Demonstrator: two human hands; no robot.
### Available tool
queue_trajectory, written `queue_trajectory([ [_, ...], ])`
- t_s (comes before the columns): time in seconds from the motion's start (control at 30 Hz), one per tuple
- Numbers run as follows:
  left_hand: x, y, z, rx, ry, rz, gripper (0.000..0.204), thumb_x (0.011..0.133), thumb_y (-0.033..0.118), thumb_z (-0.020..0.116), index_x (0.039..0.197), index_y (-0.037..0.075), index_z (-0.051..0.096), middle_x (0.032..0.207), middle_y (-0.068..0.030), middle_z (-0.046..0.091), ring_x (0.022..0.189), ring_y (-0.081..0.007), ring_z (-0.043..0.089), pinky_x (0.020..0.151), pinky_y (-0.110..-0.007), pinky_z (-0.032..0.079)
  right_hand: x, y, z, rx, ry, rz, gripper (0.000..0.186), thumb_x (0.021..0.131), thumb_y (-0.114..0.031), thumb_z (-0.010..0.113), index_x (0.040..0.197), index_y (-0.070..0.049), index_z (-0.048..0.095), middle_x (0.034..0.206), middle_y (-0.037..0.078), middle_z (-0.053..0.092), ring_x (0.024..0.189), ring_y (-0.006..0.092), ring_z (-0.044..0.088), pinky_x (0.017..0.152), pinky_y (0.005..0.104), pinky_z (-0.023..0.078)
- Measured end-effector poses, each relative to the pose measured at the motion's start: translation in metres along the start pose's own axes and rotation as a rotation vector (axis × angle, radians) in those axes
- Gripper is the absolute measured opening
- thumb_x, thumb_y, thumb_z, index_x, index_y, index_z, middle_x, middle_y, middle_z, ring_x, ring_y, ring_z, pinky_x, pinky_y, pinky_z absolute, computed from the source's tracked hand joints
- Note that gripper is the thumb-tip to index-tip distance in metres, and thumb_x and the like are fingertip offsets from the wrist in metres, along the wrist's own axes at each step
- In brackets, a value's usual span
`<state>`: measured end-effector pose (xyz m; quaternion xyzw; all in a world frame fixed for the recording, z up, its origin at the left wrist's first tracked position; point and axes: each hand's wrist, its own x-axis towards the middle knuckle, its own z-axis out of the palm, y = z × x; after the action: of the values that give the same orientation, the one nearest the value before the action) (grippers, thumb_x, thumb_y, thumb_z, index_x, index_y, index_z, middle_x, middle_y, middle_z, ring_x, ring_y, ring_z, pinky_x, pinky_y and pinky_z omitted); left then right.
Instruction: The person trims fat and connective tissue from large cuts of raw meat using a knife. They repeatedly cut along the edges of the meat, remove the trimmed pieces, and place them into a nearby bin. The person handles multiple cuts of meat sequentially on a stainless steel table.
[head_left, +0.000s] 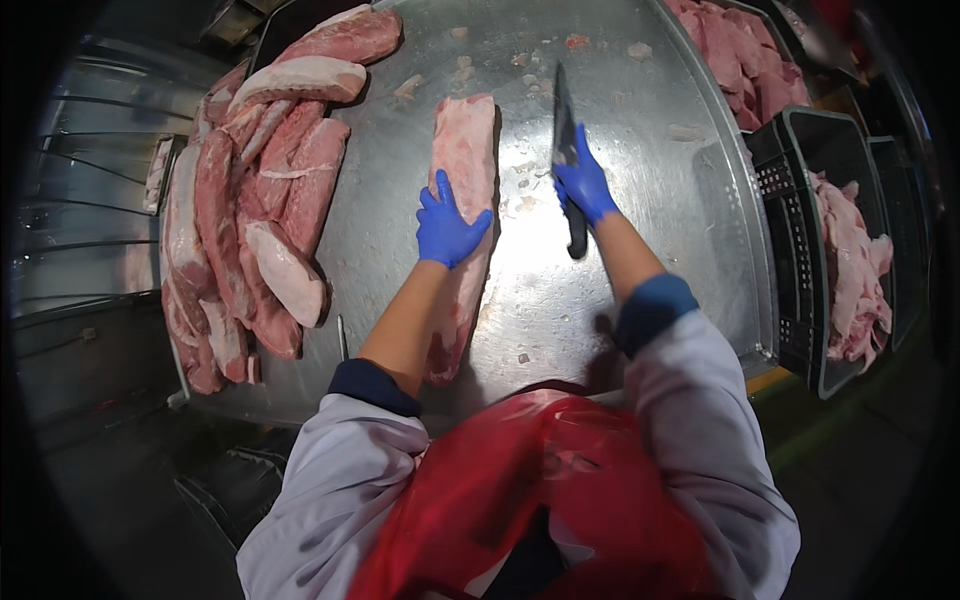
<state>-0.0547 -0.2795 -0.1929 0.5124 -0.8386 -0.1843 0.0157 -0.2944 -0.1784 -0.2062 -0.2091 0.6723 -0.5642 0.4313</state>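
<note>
Your left hand point(450, 228) lies spread wide on the long slab of meat point(464, 140), which stretches away from you mid-table point(640, 110); over to the right, your right hand point(586, 182) grips the dark knife point(563, 120), blade pointing away from you.

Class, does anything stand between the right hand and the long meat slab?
Nothing visible blocks the gap: between the right hand, holding the knife, and the meat slab lies only metal tabletop with small scraps. The left hand lies across the slab.
</note>
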Motion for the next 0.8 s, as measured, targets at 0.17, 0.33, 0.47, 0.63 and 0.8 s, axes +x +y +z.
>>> queue_trajectory([
  [0.17, 0.024, 0.035, -0.002, 0.194, 0.104, -0.16, 0.137, 0.06, 0.058, 0.085, 0.157, 0.001, 0.007, 0.145, -0.0333, 0.035, 0.127, -0.0508, 0.048, 0.102, -0.054, 0.046, 0.051, -0.01, 0.019, -0.188, 0.045, 0.069, 0.082, 0.094, -0.015, 0.056, 0.161, -0.03, 0.012, 0.083, 0.015, 0.068, 0.059, 0.0191, 0.065, 0.054, 0.036, 0.056],
  [0.33, 0.075, -0.004, -0.01, -0.12, 0.0, -0.015, 0.123, 0.061, 0.036, 0.088, 0.156, -0.001, 0.018, 0.142, -0.0279, 0.046, 0.126, -0.0393, 0.053, 0.109, -0.042, 0.043, 0.059, 0.013, 0.014, -0.267, 0.036, -0.071, 0.08, 0.095, -0.017, 0.052, 0.161, -0.027, 0.008, 0.092, 0.023, 0.069, 0.074, 0.0296, 0.069, 0.071, 0.0408, 0.056],
  [0.47, 0.097, -0.052, -0.04, -0.819, -0.258, 0.007, 0.111, 0.073, 0.034, 0.082, 0.155, -0.006, 0.018, 0.152, -0.0237, 0.037, 0.138, -0.0296, 0.043, 0.115, -0.039, 0.034, 0.051, -0.007, 0.004, -0.279, -0.099, 0.008, 0.08, 0.096, -0.017, 0.048, 0.161, -0.024, 0.003, 0.106, 0.03, 0.067, 0.094, 0.0441, 0.068, 0.087, 0.0492, 0.053],
  [0.63, 0.1, -0.05, -0.004, -0.024, 0.223, 0.145, 0.1, 0.09, 0.049, 0.068, 0.156, -0.005, 0.017, 0.159, -0.0324, 0.021, 0.148, -0.0438, 0.023, 0.121, -0.046, 0.021, 0.067, -0.006, 0.013, -0.304, -0.142, -0.017, 0.077, 0.097, -0.016, 0.046, 0.162, -0.023, 0.004, 0.106, 0.028, 0.067, 0.093, 0.042, 0.069, 0.086, 0.0476, 0.053],
  [0.8, 0.106, -0.031, -0.005, 0.065, 0.275, 0.252, 0.084, 0.094, 0.042, 0.063, 0.156, 0.0, 0.026, 0.16, -0.0319, 0.018, 0.148, -0.0465, 0.021, 0.121, -0.048, 0.02, 0.117, -0.017, 0.058, -0.201, -0.227, -0.103, 0.077, 0.095, -0.017, 0.055, 0.161, -0.026, 0.016, 0.083, 0.019, 0.068, 0.068, 0.0237, 0.067, 0.061, 0.0397, 0.057],
])
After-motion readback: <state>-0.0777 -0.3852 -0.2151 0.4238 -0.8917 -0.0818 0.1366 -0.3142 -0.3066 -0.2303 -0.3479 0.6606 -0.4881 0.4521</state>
